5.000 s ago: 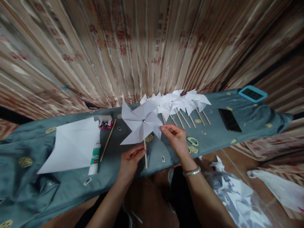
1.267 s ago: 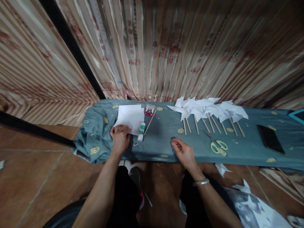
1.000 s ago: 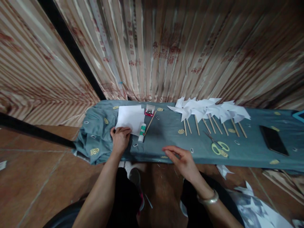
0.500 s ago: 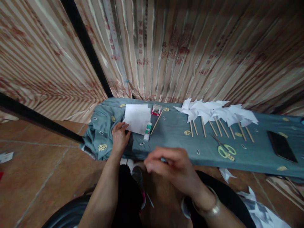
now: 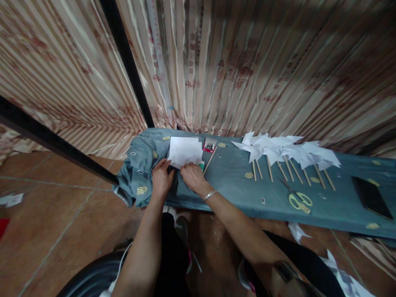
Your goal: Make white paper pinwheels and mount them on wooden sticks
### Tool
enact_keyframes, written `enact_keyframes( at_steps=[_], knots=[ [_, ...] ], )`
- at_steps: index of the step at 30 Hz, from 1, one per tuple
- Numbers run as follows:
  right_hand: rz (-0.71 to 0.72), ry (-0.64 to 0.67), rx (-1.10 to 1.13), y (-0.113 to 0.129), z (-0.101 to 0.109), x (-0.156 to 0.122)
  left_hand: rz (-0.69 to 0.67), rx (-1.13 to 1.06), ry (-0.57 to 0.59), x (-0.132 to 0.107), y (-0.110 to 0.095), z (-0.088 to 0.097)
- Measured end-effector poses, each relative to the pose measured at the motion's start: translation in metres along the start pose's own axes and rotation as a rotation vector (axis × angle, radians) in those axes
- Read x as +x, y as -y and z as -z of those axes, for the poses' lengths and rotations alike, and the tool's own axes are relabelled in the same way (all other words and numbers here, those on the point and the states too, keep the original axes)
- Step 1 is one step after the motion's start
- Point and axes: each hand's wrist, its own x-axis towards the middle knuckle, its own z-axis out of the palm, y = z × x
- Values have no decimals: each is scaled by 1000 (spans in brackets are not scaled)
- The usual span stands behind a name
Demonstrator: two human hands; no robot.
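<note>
White sheets of paper (image 5: 185, 149) lie stacked at the left part of the cloth-covered bench. My left hand (image 5: 162, 178) is closed at their lower left corner, thumb and fingers pinching the edge. Along the near edge, my right hand (image 5: 192, 177) has its fingers bent and closed on the paper; its fingertips are partly hidden. A glue stick (image 5: 201, 165) with a green label shows just beyond the right hand, mostly covered by it. Beside it lie a thin wooden stick (image 5: 210, 160) and an open red box (image 5: 209, 145) of small dark metal pieces.
Several white paper pinwheels (image 5: 283, 147) on wooden sticks lie along the bench (image 5: 235, 194). Scissors (image 5: 298, 199) with green handles and a black phone (image 5: 371, 197) are farther right. A dark post (image 5: 128, 62) and striped curtain stand behind. Paper pieces (image 5: 298, 232) are on the floor.
My right hand has moved forward and left, from above the bench's near edge to the paper, covering most of the glue stick. My left hand stays at the paper's corner. The view has shifted slightly.
</note>
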Motion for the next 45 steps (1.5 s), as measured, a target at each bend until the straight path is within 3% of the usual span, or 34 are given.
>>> enact_keyframes(
  at_steps=[11, 23, 34, 40, 45],
  knots=[
    [-164, -52, 180, -12, -8, 5, 29, -119, -100, 0, 2, -1],
    [-349, -232, 571, -24, -12, 25, 97, -206, -132, -1, 1, -3],
    [-375, -348, 865, -22, -15, 27, 106, -237, -123, -1, -4, -1],
    [-356, -445, 1126, -33, 2, 28, 88, -364, -208, -2, -20, 4],
    [-301, -547, 1428, -61, 28, -7, 86, -587, -170, -8, -51, -1]
  ],
)
